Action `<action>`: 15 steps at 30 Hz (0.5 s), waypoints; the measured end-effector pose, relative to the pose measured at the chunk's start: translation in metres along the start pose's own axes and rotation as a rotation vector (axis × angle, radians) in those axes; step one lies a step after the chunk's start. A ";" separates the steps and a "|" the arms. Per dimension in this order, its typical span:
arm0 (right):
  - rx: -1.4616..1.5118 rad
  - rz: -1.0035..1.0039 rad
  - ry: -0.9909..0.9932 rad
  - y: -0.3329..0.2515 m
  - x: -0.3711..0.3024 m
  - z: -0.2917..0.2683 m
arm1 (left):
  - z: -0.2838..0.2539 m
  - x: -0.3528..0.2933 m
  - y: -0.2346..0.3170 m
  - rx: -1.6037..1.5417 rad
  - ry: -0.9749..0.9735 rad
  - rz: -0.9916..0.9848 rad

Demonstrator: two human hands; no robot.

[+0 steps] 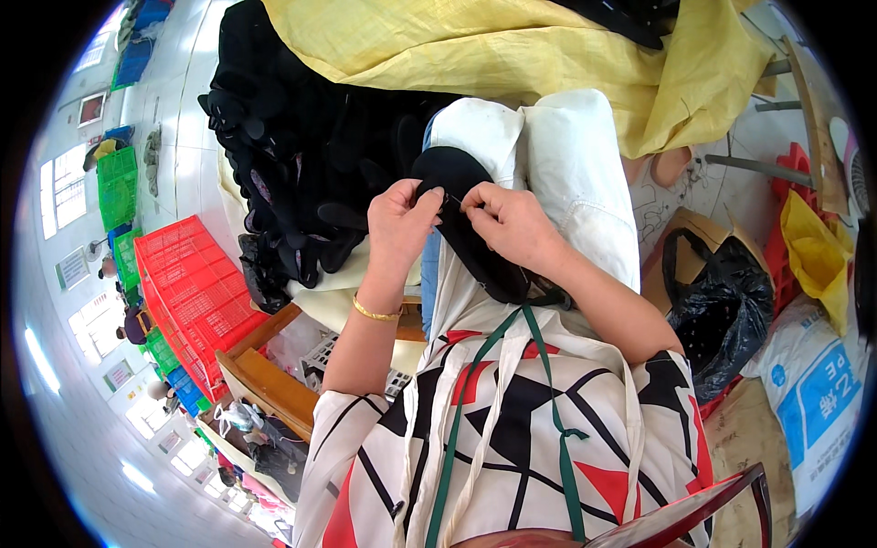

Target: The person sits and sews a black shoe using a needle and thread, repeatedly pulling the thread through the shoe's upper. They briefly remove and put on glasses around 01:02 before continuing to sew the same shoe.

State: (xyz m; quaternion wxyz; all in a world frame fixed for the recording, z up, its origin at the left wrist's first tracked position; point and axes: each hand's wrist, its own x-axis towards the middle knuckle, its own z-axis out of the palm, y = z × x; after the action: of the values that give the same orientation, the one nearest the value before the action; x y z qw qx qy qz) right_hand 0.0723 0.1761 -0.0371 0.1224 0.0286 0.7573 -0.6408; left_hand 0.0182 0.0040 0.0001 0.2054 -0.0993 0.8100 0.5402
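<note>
A black cloth shoe lies lengthwise over my lap, its rounded end away from me. My left hand grips its left edge between thumb and bent fingers. Just to the right, my right hand is closed in a pinch close over the shoe's upper part. A tiny pale glint shows by its fingertips, too small to name. White cloth covers my legs under the shoe. Left of my knees is a big heap of black shoe-like pieces, some with patterned insides.
Yellow sheeting spreads beyond my knees. A red plastic crate and a wooden drawer stand left. On the right are a black plastic bag in a carton, a white-blue sack and a wooden stool. Other people sit far left.
</note>
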 end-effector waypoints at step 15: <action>-0.314 -0.160 0.016 0.006 0.014 -0.001 | -0.011 0.012 0.005 -0.056 -0.162 -0.135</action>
State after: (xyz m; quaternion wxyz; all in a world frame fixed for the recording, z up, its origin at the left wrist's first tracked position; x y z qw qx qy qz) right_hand 0.0602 0.1761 -0.0460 0.0681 -0.0460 0.8489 -0.5221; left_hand 0.0032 -0.0035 0.0031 0.3034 -0.1152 0.7669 0.5536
